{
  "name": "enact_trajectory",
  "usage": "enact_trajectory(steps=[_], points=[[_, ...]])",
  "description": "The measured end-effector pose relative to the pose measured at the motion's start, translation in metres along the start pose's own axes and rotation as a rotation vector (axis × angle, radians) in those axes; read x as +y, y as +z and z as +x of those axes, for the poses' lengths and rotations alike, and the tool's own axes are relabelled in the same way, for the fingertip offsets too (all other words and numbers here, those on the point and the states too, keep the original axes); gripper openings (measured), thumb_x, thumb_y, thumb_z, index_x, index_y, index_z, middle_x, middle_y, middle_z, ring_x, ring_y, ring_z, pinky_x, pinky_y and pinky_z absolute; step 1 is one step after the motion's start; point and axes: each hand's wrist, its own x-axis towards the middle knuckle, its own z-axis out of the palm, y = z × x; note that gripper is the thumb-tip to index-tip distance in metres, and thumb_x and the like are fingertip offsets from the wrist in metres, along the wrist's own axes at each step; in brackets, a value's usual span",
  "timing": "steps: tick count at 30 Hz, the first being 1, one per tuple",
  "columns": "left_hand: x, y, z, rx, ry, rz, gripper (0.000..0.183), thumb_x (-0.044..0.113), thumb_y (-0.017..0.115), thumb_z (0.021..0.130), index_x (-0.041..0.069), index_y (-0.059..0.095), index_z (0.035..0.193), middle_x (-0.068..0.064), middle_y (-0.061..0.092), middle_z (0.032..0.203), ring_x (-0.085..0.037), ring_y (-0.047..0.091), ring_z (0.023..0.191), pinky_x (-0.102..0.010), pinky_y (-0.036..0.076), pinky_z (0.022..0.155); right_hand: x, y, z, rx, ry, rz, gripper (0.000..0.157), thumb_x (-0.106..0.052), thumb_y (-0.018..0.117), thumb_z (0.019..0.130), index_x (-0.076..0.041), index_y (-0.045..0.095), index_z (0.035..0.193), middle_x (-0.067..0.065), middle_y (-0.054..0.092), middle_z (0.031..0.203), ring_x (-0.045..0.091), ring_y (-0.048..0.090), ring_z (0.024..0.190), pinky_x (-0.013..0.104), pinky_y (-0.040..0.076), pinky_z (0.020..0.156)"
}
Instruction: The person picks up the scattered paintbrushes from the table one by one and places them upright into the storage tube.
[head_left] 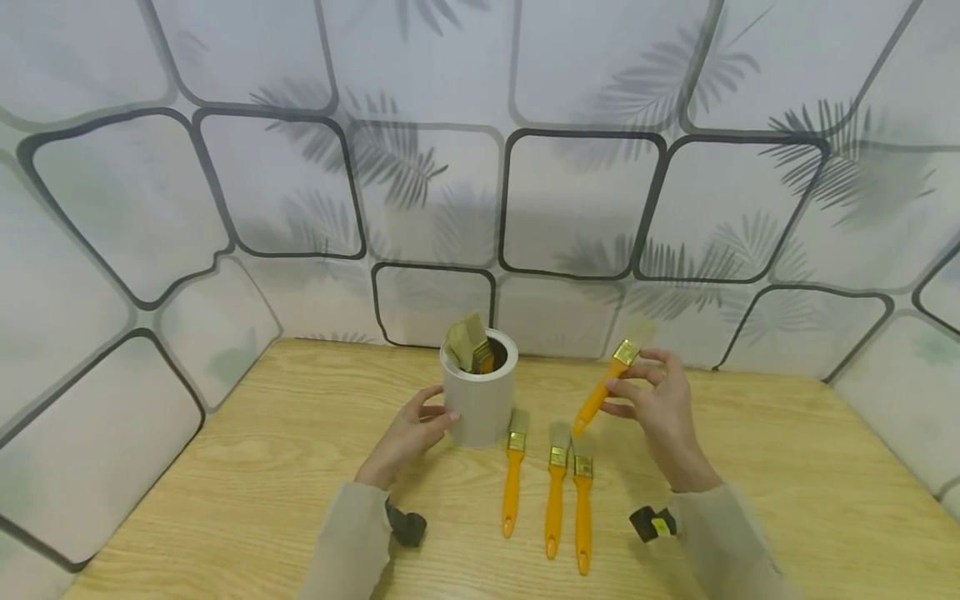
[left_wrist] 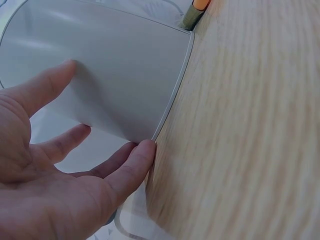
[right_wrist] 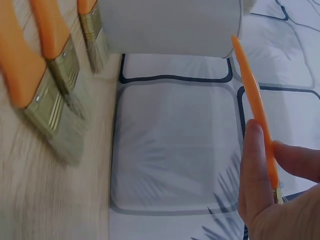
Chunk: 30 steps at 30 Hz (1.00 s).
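A light grey can [head_left: 480, 408] stands upright on the table, with brushes [head_left: 469, 346] in it, bristles up above the rim. My left hand [head_left: 411, 433] holds the can's left side, thumb on its front and fingers around toward the back; in the left wrist view the fingertips [left_wrist: 146, 148] lie low, at the base edge. Right of the can, my right hand [head_left: 660, 408] pinches a paintbrush [head_left: 606, 385] by its orange handle, between thumb and fingers. That brush is raised and tilted, bristles up and handle end pointing down left.
Three more orange-handled paintbrushes lie on the wooden table [head_left: 300, 467], bristles pointing away: one [head_left: 512, 479] just beside the can, two [head_left: 555, 496] close together to its right. A patterned covering [head_left: 577, 208] rises behind the table and along both sides.
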Motion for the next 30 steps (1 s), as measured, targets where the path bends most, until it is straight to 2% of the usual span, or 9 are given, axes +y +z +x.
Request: enact_trajectory(steps=[5, 9, 18, 30], points=[[0.000, 0.000, 0.000, 0.003, -0.001, 0.004, 0.068, 0.021, 0.068, 0.099, 0.005, 0.034, 0.156, -0.030, 0.043, 0.146, -0.046, 0.046, 0.133, -0.057, 0.041, 0.109, -0.001, 0.010, 0.001, 0.060, -0.037, 0.098, 0.053, 0.018, 0.061, 0.092, -0.006, 0.033, 0.131, 0.009, 0.056, 0.100, 0.014, 0.071, 0.072, 0.038, 0.062, 0.070], [0.000, 0.000, -0.001, 0.001, 0.001, -0.003, 0.068, 0.021, 0.068, 0.099, 0.004, 0.034, 0.156, -0.030, 0.042, 0.146, -0.046, 0.046, 0.133, -0.057, 0.041, 0.109, -0.002, 0.017, 0.001, 0.091, -0.068, 0.141, 0.052, 0.020, 0.060, 0.091, -0.010, 0.034, 0.125, 0.007, 0.057, 0.095, 0.014, 0.071, 0.071, 0.037, 0.062, 0.068], [0.000, 0.000, 0.000, -0.001, 0.010, -0.011, 0.068, 0.019, 0.068, 0.099, 0.003, 0.034, 0.155, -0.031, 0.042, 0.145, -0.046, 0.046, 0.133, -0.057, 0.040, 0.109, -0.003, 0.026, 0.003, 0.158, -0.089, 0.208, 0.053, 0.020, 0.061, 0.091, -0.012, 0.036, 0.124, 0.004, 0.060, 0.092, 0.014, 0.070, 0.075, 0.037, 0.062, 0.068], [0.000, 0.000, -0.001, -0.002, 0.009, -0.007, 0.068, 0.020, 0.068, 0.099, 0.003, 0.033, 0.156, -0.031, 0.042, 0.146, -0.046, 0.046, 0.133, -0.057, 0.040, 0.109, -0.008, 0.047, 0.008, 0.198, -0.160, 0.347, 0.050, 0.019, 0.059, 0.092, -0.011, 0.035, 0.123, 0.009, 0.054, 0.095, 0.014, 0.067, 0.068, 0.036, 0.062, 0.068]])
